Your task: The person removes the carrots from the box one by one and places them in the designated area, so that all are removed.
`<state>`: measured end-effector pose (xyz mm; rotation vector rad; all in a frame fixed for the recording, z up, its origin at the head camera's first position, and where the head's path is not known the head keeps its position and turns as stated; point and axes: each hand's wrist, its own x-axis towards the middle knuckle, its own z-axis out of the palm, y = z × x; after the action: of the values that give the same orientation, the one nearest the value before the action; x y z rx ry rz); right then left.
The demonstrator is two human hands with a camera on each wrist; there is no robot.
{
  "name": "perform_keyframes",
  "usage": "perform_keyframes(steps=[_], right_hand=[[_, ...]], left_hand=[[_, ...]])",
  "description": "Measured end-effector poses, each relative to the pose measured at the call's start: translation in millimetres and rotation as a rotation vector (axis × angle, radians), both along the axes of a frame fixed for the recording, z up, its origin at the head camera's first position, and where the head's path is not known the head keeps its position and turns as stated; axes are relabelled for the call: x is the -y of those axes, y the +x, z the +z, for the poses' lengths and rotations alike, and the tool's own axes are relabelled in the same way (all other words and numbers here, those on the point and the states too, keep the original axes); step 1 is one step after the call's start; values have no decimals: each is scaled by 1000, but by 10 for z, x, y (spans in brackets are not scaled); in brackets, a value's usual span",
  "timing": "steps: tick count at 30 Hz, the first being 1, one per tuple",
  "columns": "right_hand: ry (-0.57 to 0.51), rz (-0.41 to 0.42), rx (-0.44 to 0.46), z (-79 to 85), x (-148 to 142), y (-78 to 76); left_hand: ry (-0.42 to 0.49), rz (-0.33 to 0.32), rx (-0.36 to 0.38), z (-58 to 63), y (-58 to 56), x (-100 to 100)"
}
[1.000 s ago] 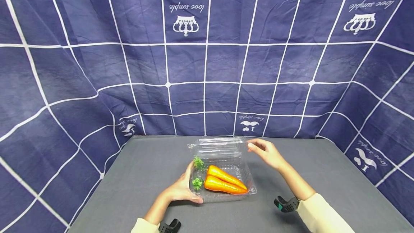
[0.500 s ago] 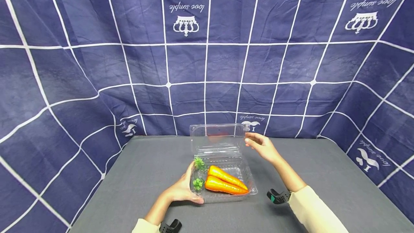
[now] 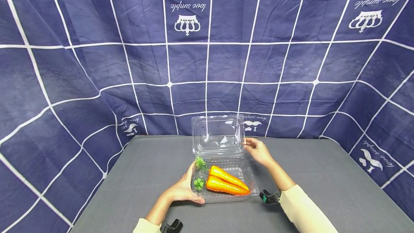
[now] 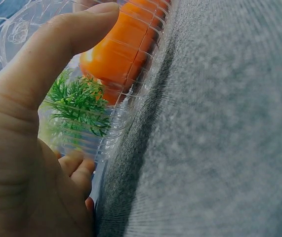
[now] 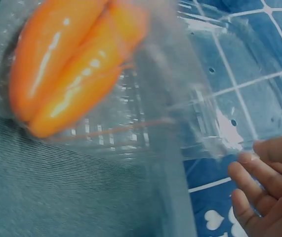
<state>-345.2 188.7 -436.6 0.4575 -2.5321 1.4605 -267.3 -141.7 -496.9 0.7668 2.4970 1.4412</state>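
- Gripping the clear box (image 3: 226, 199) at its left side: left hand (image 3: 183, 190), thumb on the near wall, other fingers bent round toward the far left, clamped on the plastic.
- Right hand (image 3: 258, 150) at the right edge of the raised lid (image 3: 218, 136), low down. Fingers loosely bent, a little apart; no pinch shows. Whether every tip touches, cannot tell.
- Key relation: lid lies just left of the right fingertips, standing up from the box's far edge, close to upright. Its long axis runs left to right, as does the hinge line. Right hand is the nearer one; left hand sits lower, at the box's near left.
- In the box: two orange carrots (image 3: 223, 185) side by side, thick ends left, tips toward near right. Green tufts (image 3: 198, 184) beside the left wall, close to the left hand.
- Box rests on the grey table (image 3: 145, 175), around the middle; blue checked cloth (image 3: 281, 64) hangs beyond.
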Motion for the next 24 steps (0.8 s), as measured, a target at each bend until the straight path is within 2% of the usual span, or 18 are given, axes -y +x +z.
perform_keyframes(steps=[5,17,24], right_hand=[[-52,-17,40,-99,37,-21],[-11,-44,145,-206,59,34],[16,-56,174,-251,77,55]], left_hand=[[-2,-4,-8,7,-1,-2],[-12,0,5,9,2,6],[-7,-4,8,7,1,4]])
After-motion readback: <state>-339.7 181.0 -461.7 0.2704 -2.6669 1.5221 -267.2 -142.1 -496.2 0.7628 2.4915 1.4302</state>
